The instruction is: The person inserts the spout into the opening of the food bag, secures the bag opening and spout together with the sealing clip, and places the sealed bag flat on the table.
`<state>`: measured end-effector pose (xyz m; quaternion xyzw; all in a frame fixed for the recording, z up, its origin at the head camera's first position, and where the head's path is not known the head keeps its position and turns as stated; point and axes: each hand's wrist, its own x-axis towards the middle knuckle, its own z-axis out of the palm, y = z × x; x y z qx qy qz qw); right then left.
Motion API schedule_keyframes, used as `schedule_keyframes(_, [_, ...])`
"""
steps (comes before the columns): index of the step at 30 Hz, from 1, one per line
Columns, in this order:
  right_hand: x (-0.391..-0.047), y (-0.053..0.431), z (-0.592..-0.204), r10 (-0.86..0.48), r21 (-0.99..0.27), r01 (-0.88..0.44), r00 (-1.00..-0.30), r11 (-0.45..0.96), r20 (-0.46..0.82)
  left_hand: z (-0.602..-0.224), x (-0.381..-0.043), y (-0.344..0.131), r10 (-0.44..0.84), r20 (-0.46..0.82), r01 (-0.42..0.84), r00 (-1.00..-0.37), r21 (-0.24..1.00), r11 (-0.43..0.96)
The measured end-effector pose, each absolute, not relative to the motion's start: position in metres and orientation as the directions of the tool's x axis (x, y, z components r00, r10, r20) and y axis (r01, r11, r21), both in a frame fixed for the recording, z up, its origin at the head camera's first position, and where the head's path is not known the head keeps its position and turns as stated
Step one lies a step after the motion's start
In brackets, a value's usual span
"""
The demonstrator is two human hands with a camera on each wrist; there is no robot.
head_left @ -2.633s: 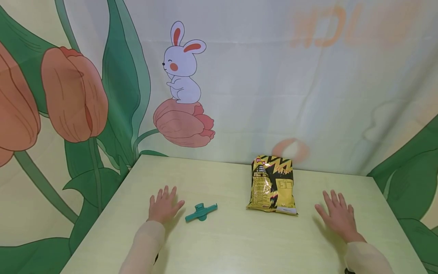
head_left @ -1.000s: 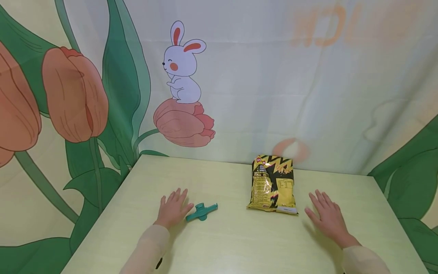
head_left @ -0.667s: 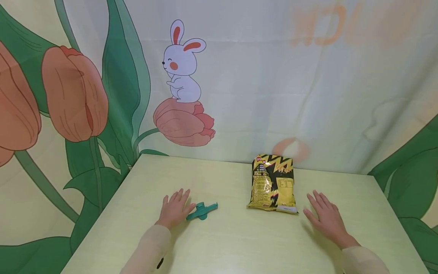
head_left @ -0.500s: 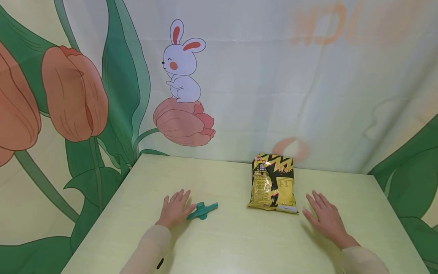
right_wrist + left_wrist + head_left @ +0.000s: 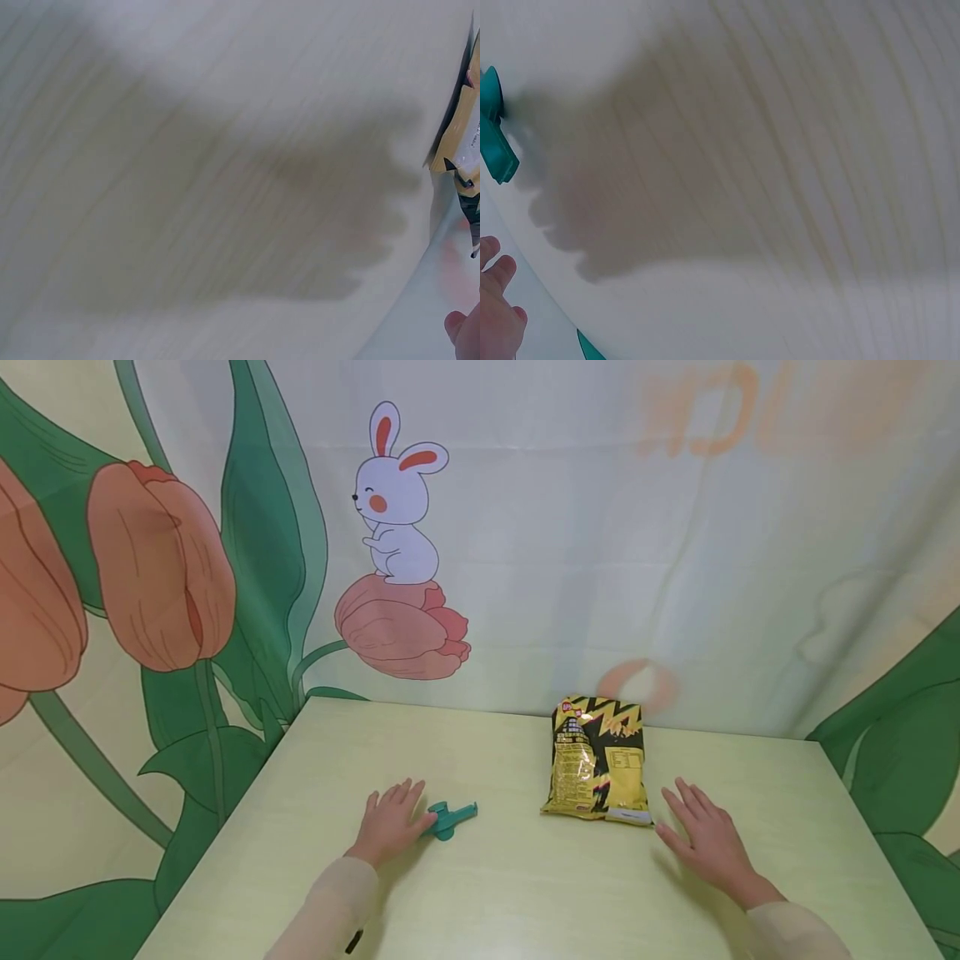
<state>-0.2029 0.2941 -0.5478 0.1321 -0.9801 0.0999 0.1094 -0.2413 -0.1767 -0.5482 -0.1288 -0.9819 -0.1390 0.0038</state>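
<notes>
A teal plastic bag-sealing clip (image 5: 444, 822), with a round cap part at its middle, lies on the table left of centre. My left hand (image 5: 392, 825) is held over the table just left of it, fingers extended. In the head view its thumb covers the clip's left end; whether they touch I cannot tell. A yellow and black snack bag (image 5: 598, 762) lies toward the back, right of centre. To its right is my right hand (image 5: 708, 843), fingers spread and holding nothing, thumb near the bag's lower right corner. Fingertips of the left hand (image 5: 499, 300) edge into the left wrist view.
The pale wood-grain table (image 5: 510, 893) ends at a back edge close behind the bag. Behind it hangs a cloth (image 5: 540, 527) printed with tulips and a white rabbit. Both hands cast shadows on the tabletop.
My left hand has moved right to the clip, now covering its left end in the head view. My right hand has moved left, closer to the bag. Clip and bag stay in place.
</notes>
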Motion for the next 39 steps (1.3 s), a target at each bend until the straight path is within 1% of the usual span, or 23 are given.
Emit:
schedule_keyframes(7, [-0.202, 0.290, -0.547, -0.264, -0.172, -0.316, -0.926, 0.933, 0.269, -0.551, -0.241, -0.174, 0.276, 0.061, 0.283, -0.959, 0.250, 0.926])
schedule_keyframes(16, [-0.200, 0.283, -0.548, -0.281, -0.193, -0.341, -0.918, 0.920, 0.280, -0.550, -0.239, -0.167, 0.292, 0.069, 0.299, -0.954, 0.295, 0.908])
schedule_keyframes(24, [-0.197, 0.277, -0.544, -0.296, -0.196, -0.358, -0.912, 0.913, 0.286, -0.549, -0.239, -0.163, 0.297, 0.071, 0.304, -0.952, 0.303, 0.903])
schedule_keyframes(34, [-0.197, 0.271, -0.546, -0.294, -0.205, -0.353, -0.917, 0.913, 0.270, -0.548, -0.239, -0.156, 0.289, 0.061, 0.292, -0.955, 0.344, 0.892])
schedule_keyframes(39, [-0.196, 0.269, -0.549, -0.314, -0.215, -0.388, -0.897, 0.896, 0.311, -0.550, -0.239, -0.155, 0.265, 0.053, 0.265, -0.963, 0.373, 0.889])
